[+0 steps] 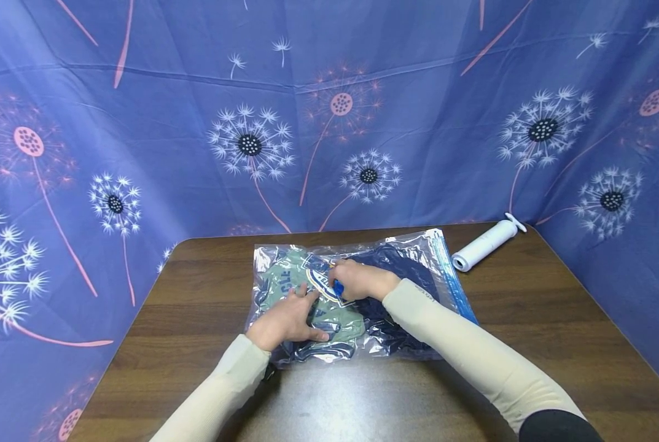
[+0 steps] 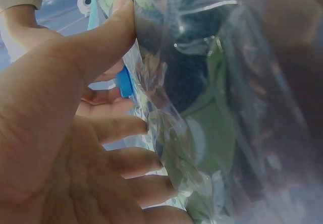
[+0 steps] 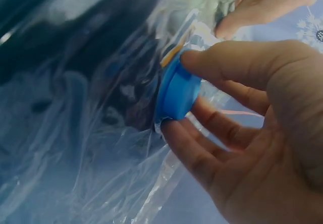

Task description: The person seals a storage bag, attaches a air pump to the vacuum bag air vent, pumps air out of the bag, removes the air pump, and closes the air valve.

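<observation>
A clear plastic vacuum storage bag [image 1: 373, 344] lies flat on the table with folded clothes inside: a green printed garment [image 1: 285, 276] on the left and a dark navy one [image 1: 412, 264] on the right. My right hand [image 1: 359, 279] grips the round blue valve cap [image 3: 180, 90] on the bag between thumb and fingers. Whether the cap is fastened cannot be told. To its left, my left hand [image 1: 292, 316] rests on the bag over the green garment, fingers spread. In the left wrist view its fingertips [image 2: 146, 161] touch the plastic.
A white hand pump [image 1: 485, 245] with a T-shaped handle lies at the table's back right, beside the bag's blue zip edge [image 1: 452, 276]. The brown wooden table [image 1: 196, 294] meets a blue dandelion-print cloth [image 1: 318, 135] behind and at both sides.
</observation>
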`<state>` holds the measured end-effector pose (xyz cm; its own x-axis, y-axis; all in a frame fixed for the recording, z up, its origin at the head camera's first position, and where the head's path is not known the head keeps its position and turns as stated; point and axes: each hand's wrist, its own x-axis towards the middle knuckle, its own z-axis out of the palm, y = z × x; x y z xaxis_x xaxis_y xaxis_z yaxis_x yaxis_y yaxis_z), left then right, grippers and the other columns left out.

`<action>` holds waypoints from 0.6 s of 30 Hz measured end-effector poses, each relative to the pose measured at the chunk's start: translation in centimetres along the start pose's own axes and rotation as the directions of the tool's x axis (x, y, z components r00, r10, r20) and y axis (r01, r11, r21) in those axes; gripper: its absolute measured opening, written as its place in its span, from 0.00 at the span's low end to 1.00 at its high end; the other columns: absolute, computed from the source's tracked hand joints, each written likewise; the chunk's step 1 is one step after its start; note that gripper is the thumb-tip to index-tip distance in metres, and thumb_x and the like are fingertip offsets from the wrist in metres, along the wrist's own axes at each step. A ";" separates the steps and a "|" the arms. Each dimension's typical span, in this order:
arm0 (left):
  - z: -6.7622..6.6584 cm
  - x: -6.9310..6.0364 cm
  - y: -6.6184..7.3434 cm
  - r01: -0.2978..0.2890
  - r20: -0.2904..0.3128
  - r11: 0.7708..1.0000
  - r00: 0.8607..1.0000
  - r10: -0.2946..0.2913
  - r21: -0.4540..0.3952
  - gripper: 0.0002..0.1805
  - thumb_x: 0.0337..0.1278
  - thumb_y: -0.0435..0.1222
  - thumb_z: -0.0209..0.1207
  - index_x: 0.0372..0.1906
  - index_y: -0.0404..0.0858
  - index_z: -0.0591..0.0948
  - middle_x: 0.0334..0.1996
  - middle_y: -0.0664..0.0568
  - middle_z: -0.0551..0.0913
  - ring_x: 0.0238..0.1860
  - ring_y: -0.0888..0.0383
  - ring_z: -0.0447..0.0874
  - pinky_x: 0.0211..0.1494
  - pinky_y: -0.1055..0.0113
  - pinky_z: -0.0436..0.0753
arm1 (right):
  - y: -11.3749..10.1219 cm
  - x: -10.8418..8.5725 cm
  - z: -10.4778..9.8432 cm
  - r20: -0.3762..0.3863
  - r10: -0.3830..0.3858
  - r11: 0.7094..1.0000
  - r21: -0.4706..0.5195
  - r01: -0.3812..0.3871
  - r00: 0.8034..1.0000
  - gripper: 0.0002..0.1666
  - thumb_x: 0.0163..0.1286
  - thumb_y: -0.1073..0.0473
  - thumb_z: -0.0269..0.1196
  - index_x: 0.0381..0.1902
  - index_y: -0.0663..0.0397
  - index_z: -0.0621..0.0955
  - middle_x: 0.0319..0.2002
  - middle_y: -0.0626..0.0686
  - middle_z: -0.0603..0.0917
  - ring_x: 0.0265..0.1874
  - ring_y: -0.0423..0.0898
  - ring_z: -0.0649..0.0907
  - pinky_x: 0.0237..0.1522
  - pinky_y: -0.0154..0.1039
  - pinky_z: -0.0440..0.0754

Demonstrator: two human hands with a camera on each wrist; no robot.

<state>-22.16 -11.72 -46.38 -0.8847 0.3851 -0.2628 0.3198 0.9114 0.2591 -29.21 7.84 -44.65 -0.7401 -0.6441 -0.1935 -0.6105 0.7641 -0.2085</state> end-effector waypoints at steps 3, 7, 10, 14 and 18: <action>0.0 0.0 0.0 0.002 0.000 1.000 1.000 -0.002 -0.005 0.59 0.44 0.64 0.74 0.80 0.43 0.64 0.80 0.32 0.53 0.77 0.29 0.57 0.73 0.35 0.69 | 0.0 0.0 0.0 0.018 -0.023 1.000 0.006 0.023 1.000 0.25 0.58 0.74 0.65 0.52 0.51 0.88 0.62 0.58 0.81 0.65 0.60 0.78 0.68 0.52 0.78; -0.1 0.0 0.0 0.000 0.002 1.000 1.000 0.000 -0.010 0.59 0.44 0.64 0.74 0.80 0.43 0.63 0.81 0.32 0.52 0.78 0.29 0.56 0.73 0.34 0.69 | 0.0 0.0 0.1 0.010 -0.042 0.999 -0.033 0.042 0.999 0.22 0.60 0.73 0.68 0.51 0.55 0.88 0.59 0.58 0.83 0.60 0.56 0.81 0.64 0.49 0.81; -0.1 0.0 0.0 0.001 0.001 1.000 1.000 -0.001 -0.010 0.60 0.44 0.64 0.74 0.80 0.43 0.63 0.81 0.33 0.52 0.78 0.29 0.56 0.74 0.35 0.68 | 0.0 -0.1 0.1 -0.008 -0.047 0.997 -0.061 0.047 0.999 0.20 0.59 0.72 0.69 0.51 0.56 0.88 0.54 0.57 0.84 0.54 0.53 0.82 0.61 0.47 0.82; -0.2 0.0 0.0 0.001 0.000 1.000 1.000 -0.001 -0.009 0.60 0.44 0.64 0.74 0.80 0.43 0.63 0.80 0.32 0.52 0.77 0.29 0.57 0.74 0.35 0.68 | 0.0 -0.1 0.1 -0.032 -0.045 0.997 -0.061 0.043 0.998 0.19 0.59 0.73 0.68 0.50 0.58 0.88 0.50 0.57 0.85 0.51 0.52 0.83 0.59 0.47 0.83; -0.2 0.0 0.0 -0.002 0.002 1.000 1.000 0.002 -0.006 0.60 0.44 0.64 0.74 0.80 0.43 0.63 0.80 0.31 0.52 0.77 0.27 0.56 0.74 0.35 0.68 | -0.1 -0.1 0.3 -0.073 -0.061 0.995 -0.085 0.054 0.996 0.14 0.61 0.70 0.69 0.46 0.60 0.88 0.43 0.56 0.86 0.44 0.51 0.83 0.53 0.47 0.84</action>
<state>-22.22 -11.79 -46.22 -0.8832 0.3876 -0.2641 0.3197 0.9095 0.2657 -28.96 7.79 -44.90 -0.7202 -0.6849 -0.1105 -0.6717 0.7282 -0.1362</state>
